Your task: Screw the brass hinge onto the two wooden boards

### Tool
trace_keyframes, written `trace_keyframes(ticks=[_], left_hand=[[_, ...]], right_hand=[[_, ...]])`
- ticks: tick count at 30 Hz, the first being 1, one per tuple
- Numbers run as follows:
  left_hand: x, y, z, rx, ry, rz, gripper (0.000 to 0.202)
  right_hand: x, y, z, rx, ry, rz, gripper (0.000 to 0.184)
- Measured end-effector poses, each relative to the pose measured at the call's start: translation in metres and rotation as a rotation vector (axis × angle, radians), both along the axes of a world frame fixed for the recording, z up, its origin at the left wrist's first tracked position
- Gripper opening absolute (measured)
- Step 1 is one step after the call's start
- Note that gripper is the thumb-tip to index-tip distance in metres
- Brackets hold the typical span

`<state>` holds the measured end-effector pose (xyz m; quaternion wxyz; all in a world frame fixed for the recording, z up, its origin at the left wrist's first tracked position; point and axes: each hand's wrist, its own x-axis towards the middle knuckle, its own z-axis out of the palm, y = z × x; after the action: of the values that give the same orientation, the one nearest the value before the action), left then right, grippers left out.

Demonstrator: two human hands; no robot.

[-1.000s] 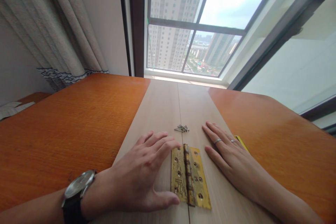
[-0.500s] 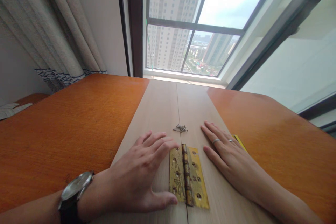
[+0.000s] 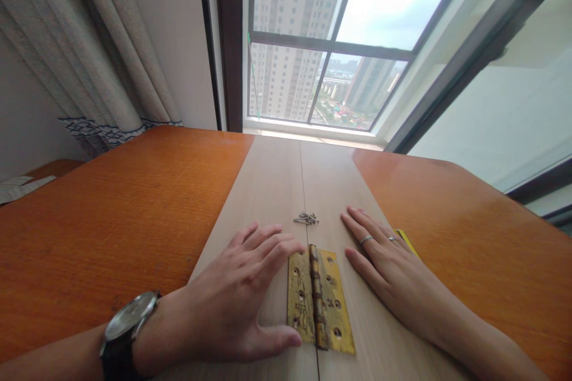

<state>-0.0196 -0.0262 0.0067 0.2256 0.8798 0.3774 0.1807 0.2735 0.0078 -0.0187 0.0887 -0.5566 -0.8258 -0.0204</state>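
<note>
A worn brass hinge [image 3: 333, 303] lies unfolded across the seam between two pale wooden boards [image 3: 279, 175], its barrel along the seam. My left hand [image 3: 243, 286] rests at its left leaf, the index fingertip at the upper corner and the thumb near the lower edge; the fingers are apart and grip nothing. To the right of the hinge, my right hand [image 3: 384, 256] lies flat on the right board with fingers stretched out. Beyond the hinge sits a small pile of screws [image 3: 306, 218] on the seam.
Under the boards is an orange-brown wooden table [image 3: 147, 208]. A yellow object [image 3: 406, 242], mostly hidden, shows beyond my right hand. At the table's far end is a window [image 3: 330, 44], with a curtain [image 3: 102, 53] at the left.
</note>
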Motion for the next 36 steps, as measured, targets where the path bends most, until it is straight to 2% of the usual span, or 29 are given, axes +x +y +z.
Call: trace_keyframes(ticks=[31,36], left_hand=[[-0.0003,0.0011,0.0001,0.029,0.003,-0.015,0.073],[-0.0008,0.0016,0.0027,0.014,0.002,-0.01,0.085]], right_hand=[[-0.0039,-0.0012,0.0071,-0.068,0.013,-0.016,0.064],[-0.004,-0.0017,0.0076,-0.09,0.05,-0.016,0.064]])
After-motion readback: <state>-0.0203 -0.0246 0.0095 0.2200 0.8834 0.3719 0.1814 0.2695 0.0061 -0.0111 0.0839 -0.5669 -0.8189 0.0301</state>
